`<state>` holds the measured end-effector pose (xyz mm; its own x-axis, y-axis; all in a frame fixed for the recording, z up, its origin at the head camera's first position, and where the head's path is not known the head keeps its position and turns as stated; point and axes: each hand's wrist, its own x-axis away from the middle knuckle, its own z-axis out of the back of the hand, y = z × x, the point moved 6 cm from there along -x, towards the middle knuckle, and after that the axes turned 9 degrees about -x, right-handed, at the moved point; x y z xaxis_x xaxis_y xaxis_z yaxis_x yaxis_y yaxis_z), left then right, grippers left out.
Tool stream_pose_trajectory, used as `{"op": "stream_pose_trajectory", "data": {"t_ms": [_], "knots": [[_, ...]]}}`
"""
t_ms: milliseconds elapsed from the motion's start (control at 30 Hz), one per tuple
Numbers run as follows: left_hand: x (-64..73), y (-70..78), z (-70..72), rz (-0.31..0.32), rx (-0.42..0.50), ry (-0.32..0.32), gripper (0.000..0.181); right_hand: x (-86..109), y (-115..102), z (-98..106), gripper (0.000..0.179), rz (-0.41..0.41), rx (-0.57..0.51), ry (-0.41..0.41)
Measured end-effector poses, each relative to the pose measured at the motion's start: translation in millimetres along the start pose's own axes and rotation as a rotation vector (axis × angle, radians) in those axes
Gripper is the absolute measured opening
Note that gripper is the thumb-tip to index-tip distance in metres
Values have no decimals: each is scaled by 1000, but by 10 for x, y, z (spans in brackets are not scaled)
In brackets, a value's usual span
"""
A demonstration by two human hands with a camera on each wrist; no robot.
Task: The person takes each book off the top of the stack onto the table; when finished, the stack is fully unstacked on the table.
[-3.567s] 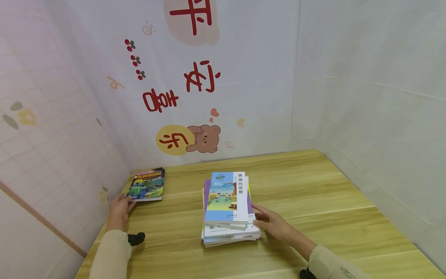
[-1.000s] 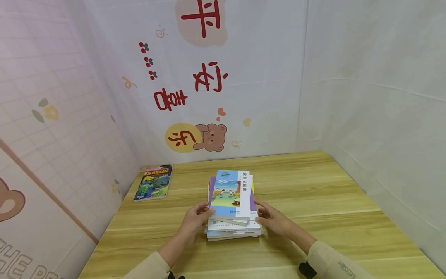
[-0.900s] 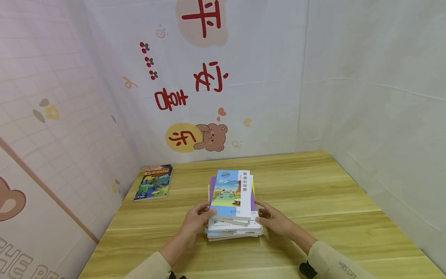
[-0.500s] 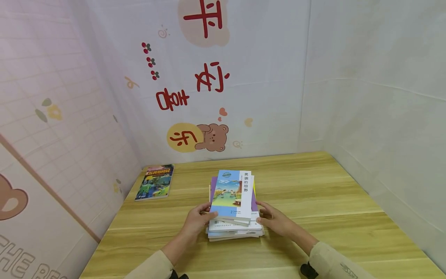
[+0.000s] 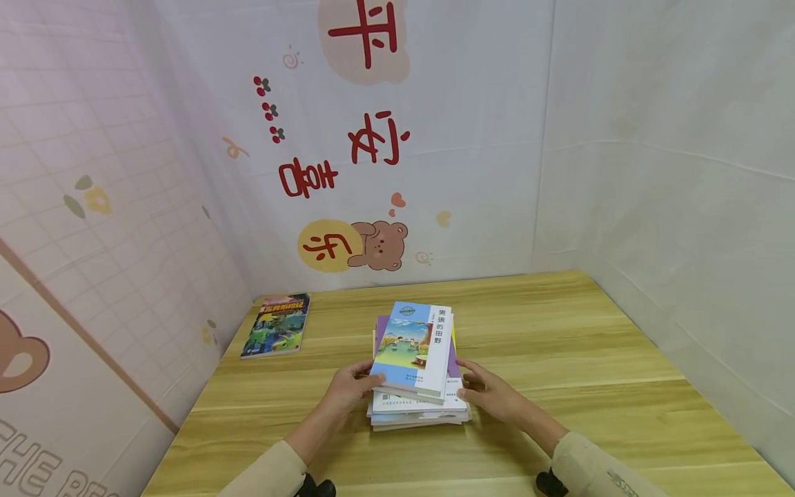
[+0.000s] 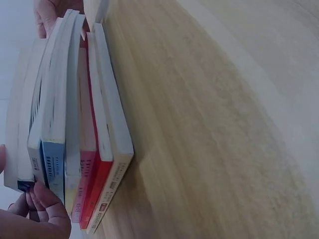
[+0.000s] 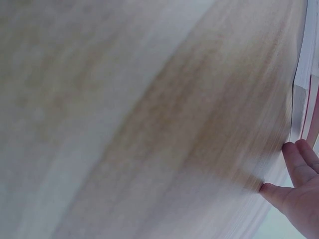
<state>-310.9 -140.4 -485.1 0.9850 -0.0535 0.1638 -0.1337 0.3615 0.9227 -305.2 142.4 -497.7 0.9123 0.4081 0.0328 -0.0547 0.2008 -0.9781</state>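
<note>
A stack of several books (image 5: 428, 405) lies on the wooden table, its edges uneven. On top is a blue and white paperback book (image 5: 413, 348) with a picture of a pond and a tree. My left hand (image 5: 348, 392) pinches this book's left edge, the thumb on the cover and the fingers below it; in the left wrist view, the left hand (image 6: 45, 214) is at the spines of the upper books. My right hand (image 5: 497, 397) touches the right side of the stack with extended fingers. In the right wrist view, fingertips (image 7: 289, 148) meet the books' side.
A colourful comic-style book (image 5: 276, 326) lies flat at the table's far left corner. White printed cloth walls (image 5: 472, 172) close off the back and both sides of the wooden table (image 5: 559, 331).
The left hand has come from the colourful book at the left to the stack. Just now the top book has turned slightly clockwise in its grip. The right hand stays beside the stack.
</note>
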Motion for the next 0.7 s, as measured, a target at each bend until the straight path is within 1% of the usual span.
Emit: {"op": "stream_pose_trajectory", "data": {"t_ms": [167, 333, 500, 600, 700], "knots": [[-24, 28, 31, -5, 44, 12, 61, -3, 18, -2, 64, -2, 3, 1], [-33, 52, 137, -32, 132, 51, 55, -5, 19, -9, 64, 4, 7, -2], [-28, 49, 240, -63, 277, 18, 51, 1, 10, -9, 64, 18, 5, -3], [-42, 17, 290, -54, 327, 6, 51, 1, 16, -1, 64, 18, 7, 2], [-45, -6, 322, -49, 356, 11, 52, -1, 27, 7, 64, 10, 12, 8]]}}
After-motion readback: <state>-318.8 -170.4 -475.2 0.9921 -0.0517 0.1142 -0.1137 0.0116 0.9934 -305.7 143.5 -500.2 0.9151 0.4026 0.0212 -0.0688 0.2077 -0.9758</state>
